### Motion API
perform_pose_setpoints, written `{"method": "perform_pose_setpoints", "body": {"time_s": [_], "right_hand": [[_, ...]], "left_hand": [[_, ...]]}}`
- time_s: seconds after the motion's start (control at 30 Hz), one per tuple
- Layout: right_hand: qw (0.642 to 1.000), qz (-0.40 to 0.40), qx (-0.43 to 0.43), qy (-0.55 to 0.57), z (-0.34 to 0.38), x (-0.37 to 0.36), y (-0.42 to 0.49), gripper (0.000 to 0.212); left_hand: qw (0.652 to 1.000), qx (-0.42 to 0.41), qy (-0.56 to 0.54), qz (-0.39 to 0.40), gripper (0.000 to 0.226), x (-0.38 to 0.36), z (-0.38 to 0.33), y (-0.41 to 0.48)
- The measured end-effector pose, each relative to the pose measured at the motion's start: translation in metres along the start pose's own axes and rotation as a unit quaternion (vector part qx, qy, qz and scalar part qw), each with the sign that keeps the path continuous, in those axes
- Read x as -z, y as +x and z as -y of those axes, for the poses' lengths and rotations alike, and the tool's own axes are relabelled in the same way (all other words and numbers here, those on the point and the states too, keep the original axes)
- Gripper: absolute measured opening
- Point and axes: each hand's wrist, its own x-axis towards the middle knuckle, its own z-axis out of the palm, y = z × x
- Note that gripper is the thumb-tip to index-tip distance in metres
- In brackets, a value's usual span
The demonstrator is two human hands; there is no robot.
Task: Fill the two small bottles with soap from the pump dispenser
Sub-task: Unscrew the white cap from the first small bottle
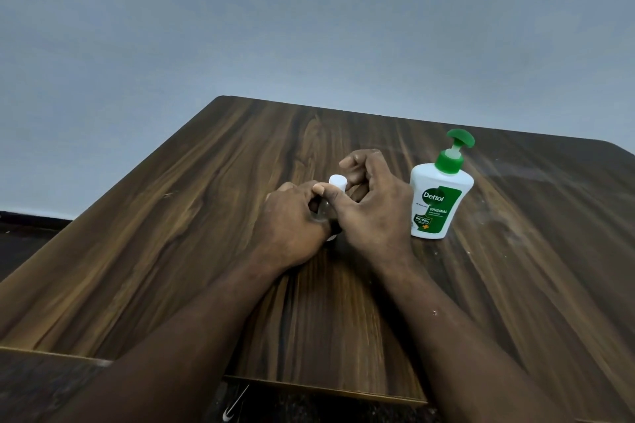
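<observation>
A small clear bottle [322,213] with a white cap [337,181] stands at the middle of the wooden table [171,216]. My left hand [292,220] grips the bottle's body and hides most of it. My right hand [371,203] pinches the white cap between thumb and fingers. The white pump dispenser [438,197], with a green pump head and a Dettol label, stands upright just right of my right hand. A second small bottle does not show; it may be behind my hands.
The table's left edge runs diagonally from the far corner toward me, with dark floor beyond it. A grey wall rises behind the far edge. Bare wood lies left of my hands and right of the dispenser.
</observation>
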Motion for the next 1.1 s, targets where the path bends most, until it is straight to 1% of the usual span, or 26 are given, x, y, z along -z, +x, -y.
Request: {"method": "perform_pose_setpoints", "body": {"time_s": [0.07, 0.17, 0.27, 0.37, 0.47, 0.53, 0.57, 0.67, 0.73, 0.8, 0.9, 1.0, 1.1], "right_hand": [[1.0, 0.008, -0.011, 0.013, -0.001, 0.002, -0.001, 0.041], [0.999, 0.036, -0.022, 0.028, -0.005, 0.004, -0.003, 0.037], [0.996, 0.067, -0.038, 0.05, -0.007, 0.006, -0.005, 0.032], [0.995, 0.084, -0.025, 0.044, -0.008, 0.008, -0.004, 0.035], [0.997, 0.07, -0.008, 0.036, -0.007, 0.01, -0.001, 0.045], [0.999, 0.051, 0.005, 0.018, -0.008, 0.011, 0.0, 0.047], [0.999, 0.039, 0.014, 0.008, -0.01, 0.01, 0.0, 0.047], [0.999, 0.018, 0.047, -0.019, -0.013, 0.005, -0.001, 0.042], [0.997, 0.013, 0.063, -0.032, -0.014, 0.004, -0.001, 0.038], [0.998, 0.016, 0.058, -0.029, -0.014, 0.005, -0.001, 0.033], [0.998, 0.046, 0.039, 0.006, -0.013, 0.007, -0.003, 0.027], [0.997, 0.052, 0.047, 0.024, -0.012, 0.009, -0.003, 0.032], [0.998, 0.026, 0.047, 0.014, -0.013, 0.009, -0.001, 0.039]], "left_hand": [[1.0, 0.006, 0.007, 0.008, 0.047, 0.0, -0.001, 0.0], [1.0, -0.002, 0.008, 0.027, 0.03, 0.002, -0.001, -0.001], [0.999, -0.012, 0.009, 0.033, 0.03, 0.004, 0.001, -0.002], [0.999, -0.013, 0.005, 0.039, 0.033, 0.005, -0.002, -0.003], [0.999, -0.017, 0.01, 0.04, 0.024, 0.006, -0.004, -0.003], [0.999, -0.024, 0.018, 0.038, 0.029, 0.006, -0.005, -0.002], [0.999, -0.028, 0.019, 0.036, 0.029, 0.006, -0.005, -0.002], [0.999, -0.034, 0.01, 0.031, 0.018, 0.004, -0.006, -0.002], [0.999, -0.039, 0.01, 0.024, 0.024, 0.004, -0.004, -0.002], [0.999, -0.041, 0.011, 0.018, 0.025, 0.002, -0.002, -0.001], [0.999, -0.031, 0.0, 0.013, 0.025, 0.0, 0.002, 0.0], [1.0, -0.025, -0.013, 0.014, 0.023, -0.001, 0.0, 0.0], [1.0, -0.022, -0.007, 0.017, 0.028, 0.0, -0.002, -0.001]]}}
